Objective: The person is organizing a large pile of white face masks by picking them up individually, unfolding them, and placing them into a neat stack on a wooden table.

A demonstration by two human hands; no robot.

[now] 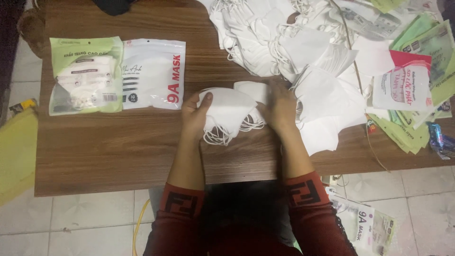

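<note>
I see the brown wooden desk [118,151] first, with a big loose heap of white masks [289,42] spread across its far right, unsorted. That is most of what is left, by my read. Right edge: a stack of flat empty pouches [417,85], green and white-red, none filled as far as I can tell. Far left: two filled packs lie side by side, touching, a green pack [85,76] and a white pack [154,73]. Those look done.

Centre, near edge: a small stack of masks [230,111], ear loops hanging toward me. My left hand [194,116] grips its left end, thumb on top. My right hand [280,109] clasps the right end. The stack sits just above the desk between both hands, not bagged yet.
</note>
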